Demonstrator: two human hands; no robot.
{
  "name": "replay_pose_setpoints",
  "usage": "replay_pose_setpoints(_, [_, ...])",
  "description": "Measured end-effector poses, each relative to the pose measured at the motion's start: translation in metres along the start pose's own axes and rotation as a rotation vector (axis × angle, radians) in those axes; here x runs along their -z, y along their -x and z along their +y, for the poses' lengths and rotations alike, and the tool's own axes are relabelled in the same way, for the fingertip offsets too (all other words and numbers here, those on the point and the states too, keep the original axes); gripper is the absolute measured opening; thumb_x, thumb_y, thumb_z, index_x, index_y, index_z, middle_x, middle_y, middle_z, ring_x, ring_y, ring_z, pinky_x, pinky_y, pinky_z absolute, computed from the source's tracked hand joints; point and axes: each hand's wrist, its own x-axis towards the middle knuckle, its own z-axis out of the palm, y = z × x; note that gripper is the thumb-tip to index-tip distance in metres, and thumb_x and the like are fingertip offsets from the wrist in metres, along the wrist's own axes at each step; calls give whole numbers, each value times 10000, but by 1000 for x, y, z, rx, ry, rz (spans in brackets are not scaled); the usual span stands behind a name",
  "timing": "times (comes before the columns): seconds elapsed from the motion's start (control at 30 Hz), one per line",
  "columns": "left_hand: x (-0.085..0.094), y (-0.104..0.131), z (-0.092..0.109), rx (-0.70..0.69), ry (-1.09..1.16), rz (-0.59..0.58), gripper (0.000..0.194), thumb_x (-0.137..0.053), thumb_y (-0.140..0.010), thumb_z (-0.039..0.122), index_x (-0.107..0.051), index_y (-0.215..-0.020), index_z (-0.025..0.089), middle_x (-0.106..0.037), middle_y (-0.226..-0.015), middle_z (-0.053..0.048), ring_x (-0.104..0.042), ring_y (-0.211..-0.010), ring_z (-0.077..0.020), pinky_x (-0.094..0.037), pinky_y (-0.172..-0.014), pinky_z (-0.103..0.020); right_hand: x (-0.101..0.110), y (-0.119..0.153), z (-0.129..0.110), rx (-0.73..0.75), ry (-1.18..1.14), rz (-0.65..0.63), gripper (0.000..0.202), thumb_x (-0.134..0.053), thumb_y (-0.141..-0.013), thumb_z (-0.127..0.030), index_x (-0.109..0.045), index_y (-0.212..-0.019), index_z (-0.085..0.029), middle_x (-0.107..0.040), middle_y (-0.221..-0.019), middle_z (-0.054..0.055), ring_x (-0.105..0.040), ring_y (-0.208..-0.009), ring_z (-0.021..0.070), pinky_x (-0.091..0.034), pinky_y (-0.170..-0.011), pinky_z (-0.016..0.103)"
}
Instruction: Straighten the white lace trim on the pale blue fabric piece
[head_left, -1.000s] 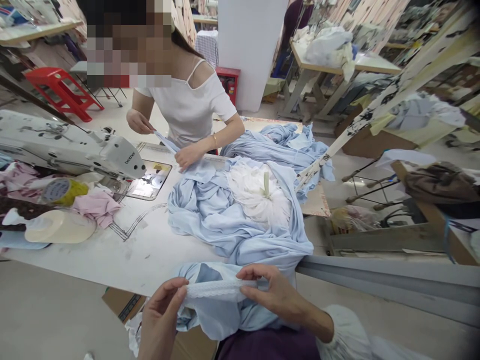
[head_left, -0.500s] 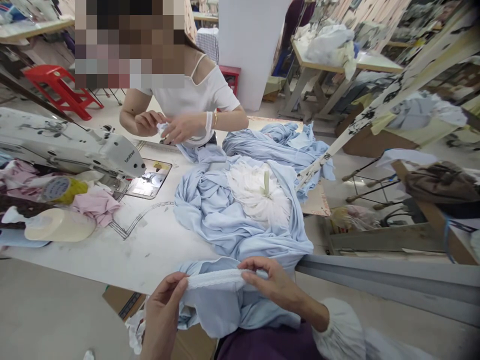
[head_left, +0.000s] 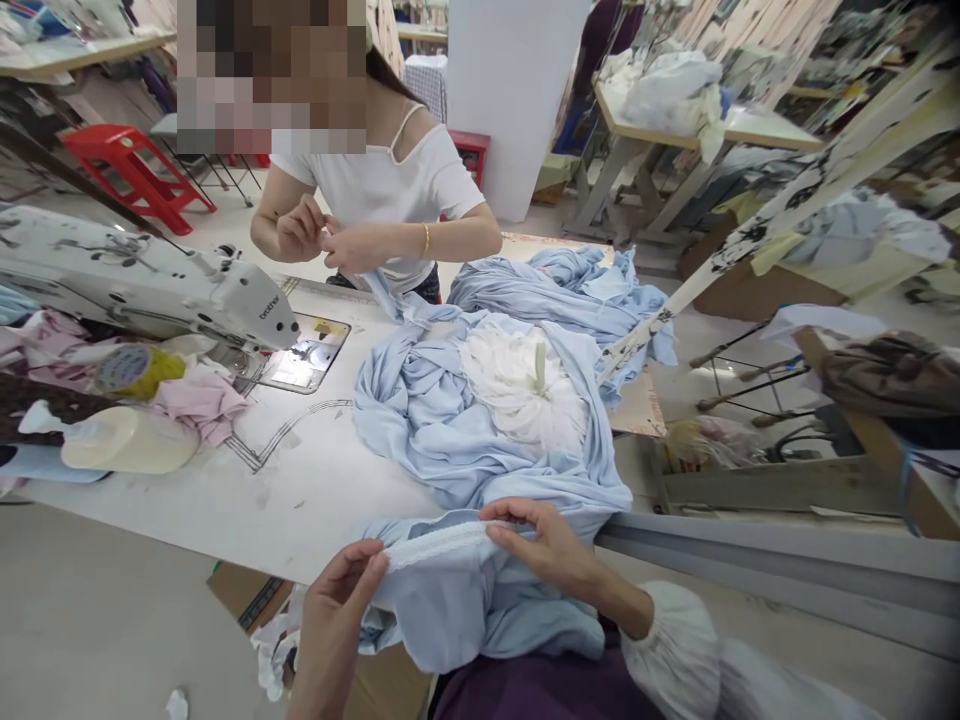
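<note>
A strip of white lace trim (head_left: pixel 435 543) runs along the edge of a light blue garment (head_left: pixel 442 610) at the table's front edge. Its left end is pinched between the thumb and fingers of my left hand (head_left: pixel 341 590). My right hand (head_left: pixel 544 545) pinches the same trimmed edge farther right, so the strip is stretched between both hands. Below them the blue fabric hangs in folds over my lap. Just beyond lies a heap of blue cloth (head_left: pixel 420 420) around a gathered bundle of white fabric (head_left: pixel 517 385).
A sewing machine (head_left: pixel 225 295) stands at the left, near a pale bottle (head_left: pixel 131 440), a yellow tape roll (head_left: pixel 139 370) and pink scraps (head_left: pixel 199 400). Across the table (head_left: pixel 300 510), a co-worker (head_left: pixel 382 190) handles blue cloth. A paint-chipped pole (head_left: pixel 697 270) slants on the right.
The view has shifted slightly. Both my hands keep the lace edge stretched, its right end now tilted a little higher. The co-worker's hands have moved closer together.
</note>
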Motion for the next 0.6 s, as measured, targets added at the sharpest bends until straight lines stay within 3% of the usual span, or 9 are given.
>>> replay_pose_setpoints(0.3, [3, 0, -4, -47, -12, -47, 374, -855, -553, 384, -692, -821, 180, -678, -804, -18, -567, -793, -127, -467, -668, -140, 2, -2, -8, 12, 65, -1, 243, -595, -798, -347, -692, -945, -181, -692, -937, 47, -602, -885, 217, -465, -811, 333])
replay_pose_setpoints(0.6, [1, 0, -7, -42, 20, -54, 362, -854, -563, 386, -683, -813, 187, -673, -795, -7, -564, -785, -117, -467, -676, -133, 2, -1, -1, 25, 76, 6, 234, -596, -806, -333, -696, -959, -186, -695, -951, 44, -607, -908, 225, -472, -820, 335])
